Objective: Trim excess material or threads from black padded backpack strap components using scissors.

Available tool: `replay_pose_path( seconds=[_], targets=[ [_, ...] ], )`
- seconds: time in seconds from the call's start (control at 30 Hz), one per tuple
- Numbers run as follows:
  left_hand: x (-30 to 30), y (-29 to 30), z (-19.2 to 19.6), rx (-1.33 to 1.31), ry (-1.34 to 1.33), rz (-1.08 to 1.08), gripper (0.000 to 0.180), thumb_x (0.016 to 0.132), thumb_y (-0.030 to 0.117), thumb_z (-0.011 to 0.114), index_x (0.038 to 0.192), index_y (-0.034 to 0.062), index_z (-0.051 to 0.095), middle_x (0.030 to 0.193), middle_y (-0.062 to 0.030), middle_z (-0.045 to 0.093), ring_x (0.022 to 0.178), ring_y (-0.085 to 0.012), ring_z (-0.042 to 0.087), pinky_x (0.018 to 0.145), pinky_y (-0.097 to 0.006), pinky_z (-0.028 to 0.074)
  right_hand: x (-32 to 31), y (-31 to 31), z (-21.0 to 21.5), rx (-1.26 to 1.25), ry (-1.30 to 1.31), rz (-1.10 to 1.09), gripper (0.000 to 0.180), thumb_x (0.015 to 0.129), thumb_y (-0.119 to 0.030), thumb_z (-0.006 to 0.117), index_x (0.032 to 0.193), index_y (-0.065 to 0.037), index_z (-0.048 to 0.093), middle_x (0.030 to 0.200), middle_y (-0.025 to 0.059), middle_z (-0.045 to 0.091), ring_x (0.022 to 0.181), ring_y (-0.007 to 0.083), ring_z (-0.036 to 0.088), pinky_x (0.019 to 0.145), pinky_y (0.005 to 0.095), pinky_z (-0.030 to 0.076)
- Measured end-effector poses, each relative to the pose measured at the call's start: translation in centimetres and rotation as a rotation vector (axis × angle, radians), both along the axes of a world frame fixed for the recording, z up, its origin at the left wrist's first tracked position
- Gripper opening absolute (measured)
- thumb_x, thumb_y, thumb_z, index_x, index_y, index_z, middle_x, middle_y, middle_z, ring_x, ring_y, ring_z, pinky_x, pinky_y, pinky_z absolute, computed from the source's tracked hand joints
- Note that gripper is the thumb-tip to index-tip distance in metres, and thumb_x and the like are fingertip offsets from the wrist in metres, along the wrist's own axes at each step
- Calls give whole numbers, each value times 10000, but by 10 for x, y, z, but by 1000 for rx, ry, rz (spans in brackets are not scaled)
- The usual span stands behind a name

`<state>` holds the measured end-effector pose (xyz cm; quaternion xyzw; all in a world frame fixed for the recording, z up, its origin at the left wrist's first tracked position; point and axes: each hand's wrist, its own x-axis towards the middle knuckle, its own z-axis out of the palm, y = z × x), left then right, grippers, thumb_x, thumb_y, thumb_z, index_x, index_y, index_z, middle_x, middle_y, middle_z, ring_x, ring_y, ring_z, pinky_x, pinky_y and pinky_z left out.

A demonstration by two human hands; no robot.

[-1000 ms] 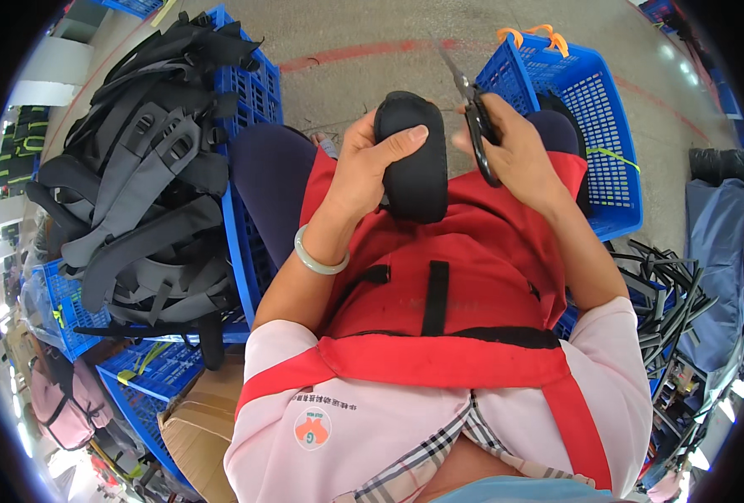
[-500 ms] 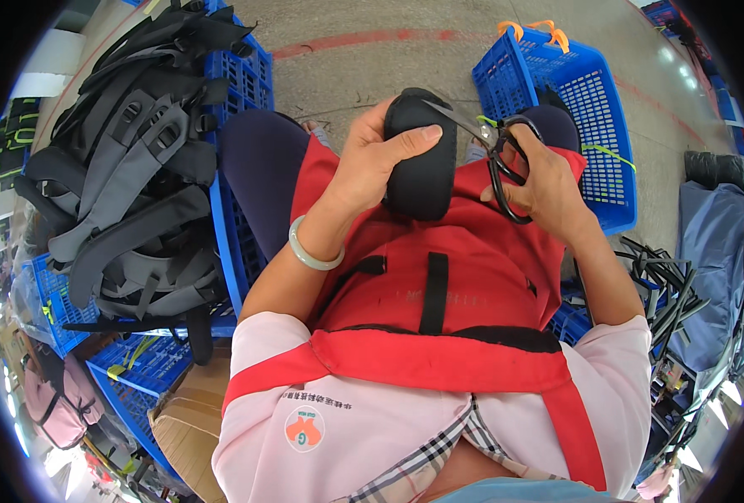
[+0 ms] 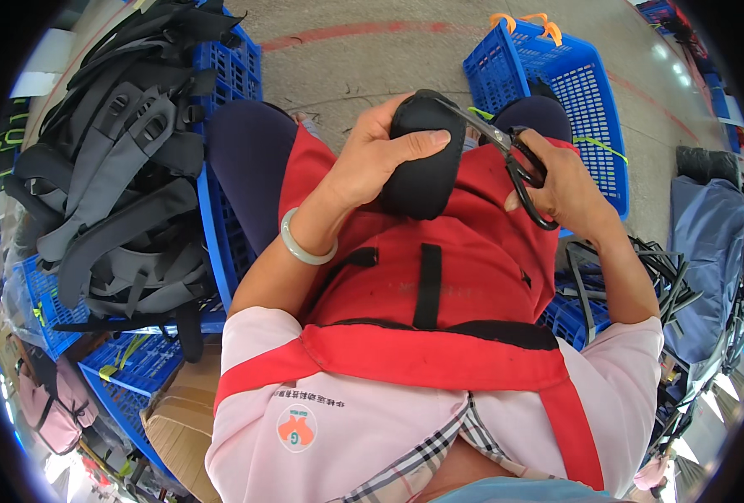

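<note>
A black padded fabric piece (image 3: pixel 426 172), oblong with rounded ends, is held up over my lap. My left hand (image 3: pixel 380 155) grips it from the left side, thumb across its front and fingers behind, out of sight. In my right hand (image 3: pixel 563 184) is a pair of scissors (image 3: pixel 515 159) with black loop handles. Their metal blades point up and left, with the tips at the upper right edge of the padded piece. Whether the blades have any thread between them is too small to tell. Beneath both hands lies my red apron (image 3: pixel 372 285).
At left, dark grey padded straps (image 3: pixel 120 168) are heaped over blue crates (image 3: pixel 217 218). A blue basket (image 3: pixel 594 101) with orange ties stands ahead on the right. Black strips (image 3: pixel 657 277) lie beside my right forearm. A cardboard box (image 3: pixel 183 419) sits low at left.
The scissors have moved a little to the right with my right hand, and their handles have swung outward. My left hand still holds the padded piece, which has shifted slightly.
</note>
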<state>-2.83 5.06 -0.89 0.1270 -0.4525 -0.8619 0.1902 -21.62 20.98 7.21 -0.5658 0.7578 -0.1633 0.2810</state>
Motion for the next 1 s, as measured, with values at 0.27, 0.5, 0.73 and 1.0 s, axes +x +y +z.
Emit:
replay_pose_path(
  seconds=[0.27,0.5,0.73,1.0],
  targets=[
    [2,0,-1,-11,16,-36,232,855,101,685,1061,14,624,909,-17,660,807,-86,606,729,-227,496,-2,-2,17,216,-152,-57,442,726,-225,811,1003,-12,539,660,80,436,607,163,403,566,319,369],
    [2,3,4,-31,27,-96,219,855,106,686,1048,16,634,897,-1,652,814,-74,590,747,-220,477,-4,0,27,290,-237,-108,421,736,-215,800,977,-4,526,706,84,444,636,153,389,582,313,369],
    [0,7,-2,-100,-12,-129,226,856,64,678,1069,15,619,929,-11,658,816,-77,602,742,-217,483,-11,1,31,269,-122,-11,477,723,-284,805,969,-4,509,695,107,472,632,199,383,586,338,367],
    [-3,10,0,-126,-29,-239,249,855,86,687,1084,14,624,942,-6,652,854,-79,594,779,-220,477,-15,10,28,151,-85,4,453,720,-261,808,966,-7,525,660,92,458,613,183,380,564,328,360]
  ],
)
